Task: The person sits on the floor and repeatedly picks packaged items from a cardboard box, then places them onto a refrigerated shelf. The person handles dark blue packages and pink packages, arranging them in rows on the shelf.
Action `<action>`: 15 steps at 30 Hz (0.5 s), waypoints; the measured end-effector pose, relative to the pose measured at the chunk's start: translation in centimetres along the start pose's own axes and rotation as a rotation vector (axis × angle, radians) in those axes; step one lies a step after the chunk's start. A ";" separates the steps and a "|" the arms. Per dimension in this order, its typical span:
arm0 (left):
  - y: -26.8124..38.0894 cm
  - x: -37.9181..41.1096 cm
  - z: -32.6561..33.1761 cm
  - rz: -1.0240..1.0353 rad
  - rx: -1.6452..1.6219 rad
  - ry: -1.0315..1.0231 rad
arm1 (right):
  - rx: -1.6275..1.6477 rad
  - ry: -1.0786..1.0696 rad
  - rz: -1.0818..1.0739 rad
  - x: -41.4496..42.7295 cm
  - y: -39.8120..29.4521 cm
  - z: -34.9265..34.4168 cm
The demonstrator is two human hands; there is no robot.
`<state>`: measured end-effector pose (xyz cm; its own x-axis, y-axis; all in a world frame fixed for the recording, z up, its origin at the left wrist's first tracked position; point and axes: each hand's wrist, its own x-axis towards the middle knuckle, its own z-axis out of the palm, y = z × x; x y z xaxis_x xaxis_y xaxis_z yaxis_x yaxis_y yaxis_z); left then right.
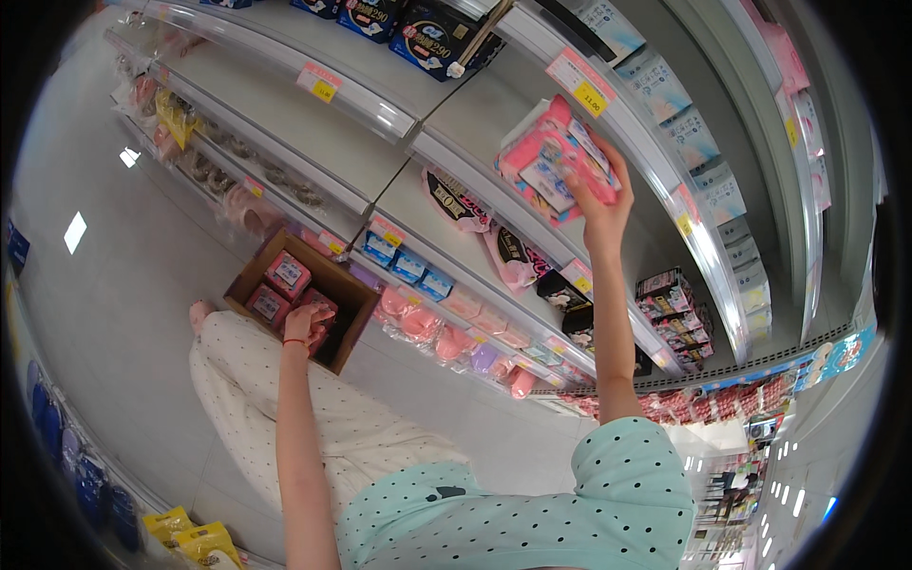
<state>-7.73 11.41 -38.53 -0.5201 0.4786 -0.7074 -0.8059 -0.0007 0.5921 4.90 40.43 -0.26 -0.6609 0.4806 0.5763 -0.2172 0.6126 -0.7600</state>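
My right hand point(605, 203) is raised at the shelves, gripping a pink printed soft pack point(552, 167) with white label panels. The pack is tilted in front of a shelf, just below a price strip. Down on the left, my left hand point(306, 328) reaches into an open cardboard box point(350, 335), a red band at its wrist. Its fingers lie over a pink pack point(324, 303) in the box; whether they grip it I cannot tell. Two similar packs, an upper pink pack point(288, 275) and a lower pink pack point(268, 305), sit beside it.
Dark blue sanitary pad packs point(434, 39) stand on the upper shelf. Pale blue packs point(655, 82) line the right-hand shelf. Pink and black bags point(456, 203) lie on a lower shelf, above pink slippers point(413, 313). Yellow bags point(206, 545) hang at bottom left.
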 end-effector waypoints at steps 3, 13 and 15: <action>-0.3 0.6 0.9 0.035 0.015 -0.019 | -0.575 -0.038 -0.214 3.5 4.8 -2.1; -3.1 2.2 -0.1 0.140 0.491 0.107 | -0.886 -0.210 -0.204 10.4 11.3 -3.2; -3.4 2.7 -0.6 0.304 1.166 0.209 | -0.998 -0.251 -0.199 11.9 11.9 -3.0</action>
<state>-6.62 12.19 -42.70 -0.7652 0.4456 -0.4646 0.0368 0.7507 0.6596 -3.37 55.31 -1.56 -0.8334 0.2398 0.4979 0.2769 0.9609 0.0007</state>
